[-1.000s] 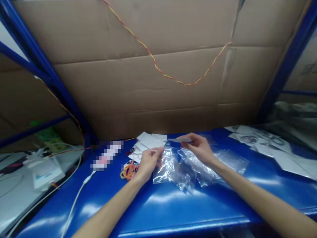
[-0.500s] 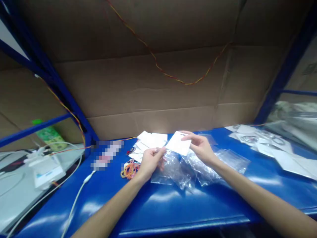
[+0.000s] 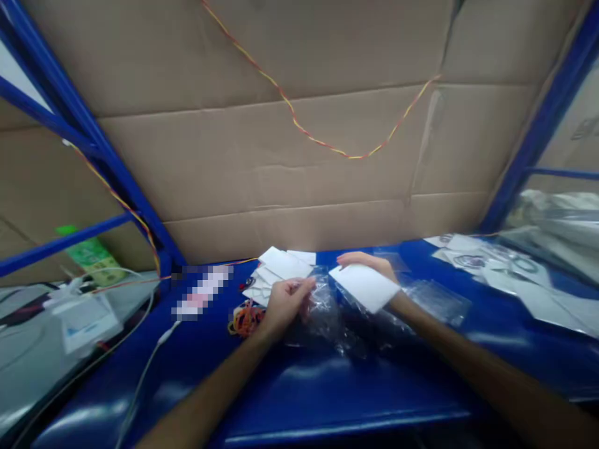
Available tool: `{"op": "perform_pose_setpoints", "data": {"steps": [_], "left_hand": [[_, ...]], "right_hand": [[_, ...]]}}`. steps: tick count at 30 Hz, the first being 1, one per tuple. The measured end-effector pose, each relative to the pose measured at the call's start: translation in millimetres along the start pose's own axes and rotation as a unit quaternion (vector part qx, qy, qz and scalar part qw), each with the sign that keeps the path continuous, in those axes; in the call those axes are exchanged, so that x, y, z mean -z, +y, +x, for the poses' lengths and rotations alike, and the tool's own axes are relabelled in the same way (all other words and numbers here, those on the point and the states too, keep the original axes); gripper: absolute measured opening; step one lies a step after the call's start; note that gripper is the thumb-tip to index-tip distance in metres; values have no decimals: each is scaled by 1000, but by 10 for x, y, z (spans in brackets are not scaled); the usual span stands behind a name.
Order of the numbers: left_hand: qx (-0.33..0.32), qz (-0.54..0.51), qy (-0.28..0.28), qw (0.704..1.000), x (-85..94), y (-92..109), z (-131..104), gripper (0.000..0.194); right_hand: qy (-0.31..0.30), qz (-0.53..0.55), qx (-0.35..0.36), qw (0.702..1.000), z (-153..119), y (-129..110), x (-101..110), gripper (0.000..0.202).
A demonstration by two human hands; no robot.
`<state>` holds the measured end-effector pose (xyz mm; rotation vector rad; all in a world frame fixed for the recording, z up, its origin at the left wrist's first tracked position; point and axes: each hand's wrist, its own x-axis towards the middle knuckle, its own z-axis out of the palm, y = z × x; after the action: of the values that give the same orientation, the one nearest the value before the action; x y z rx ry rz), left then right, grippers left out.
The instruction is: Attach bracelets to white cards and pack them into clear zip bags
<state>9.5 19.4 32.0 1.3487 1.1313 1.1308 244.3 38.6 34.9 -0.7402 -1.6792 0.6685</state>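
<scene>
A white card (image 3: 367,285) is held by my right hand (image 3: 369,262), whose fingers curl over its upper left edge from behind. My left hand (image 3: 286,302) is closed in a pinch at the edge of a clear plastic bag (image 3: 322,312), left of the card. More clear bags (image 3: 435,299) lie under and to the right of my right forearm. Behind my left hand is a loose pile of white cards (image 3: 283,263). A tangle of orange and yellow bands (image 3: 246,319) sits left of my left wrist.
Packed white cards with coiled items (image 3: 472,259) lie at the right on the blue table (image 3: 346,399). A white cable (image 3: 145,368) and a blurred-out object (image 3: 201,293) are at the left. A green bottle (image 3: 93,252) stands beyond the blue frame. Cardboard (image 3: 290,168) closes the back.
The white card has turned and moved right and slightly down with my right hand, away from my left hand. My left hand has barely moved.
</scene>
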Motion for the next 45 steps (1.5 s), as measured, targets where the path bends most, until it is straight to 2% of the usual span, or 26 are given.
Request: {"op": "perform_pose_setpoints", "data": {"steps": [3, 7, 11, 19, 26, 37, 45], "left_hand": [[-11, 9, -7, 1000, -6, 11, -9, 44], [-14, 21, 18, 1000, -4, 15, -4, 45], [-13, 22, 27, 999, 1, 6, 8, 45], [-11, 37, 24, 999, 0, 8, 5, 45], [-19, 49, 14, 999, -4, 10, 8, 46], [-32, 69, 5, 997, 3, -41, 16, 46], [-51, 106, -9, 993, -14, -44, -20, 47]], "right_hand": [[-13, -35, 6, 999, -26, -26, -67, 22], [-16, -83, -51, 995, -49, -58, -144, 25], [-23, -95, -54, 994, -47, -46, -141, 29], [-12, -28, -85, 996, 16, -78, -96, 29], [44, 34, -121, 991, 77, -86, -50, 41], [56, 66, -98, 991, 52, -44, -73, 40], [36, 13, -72, 997, 43, -53, -54, 42]]}}
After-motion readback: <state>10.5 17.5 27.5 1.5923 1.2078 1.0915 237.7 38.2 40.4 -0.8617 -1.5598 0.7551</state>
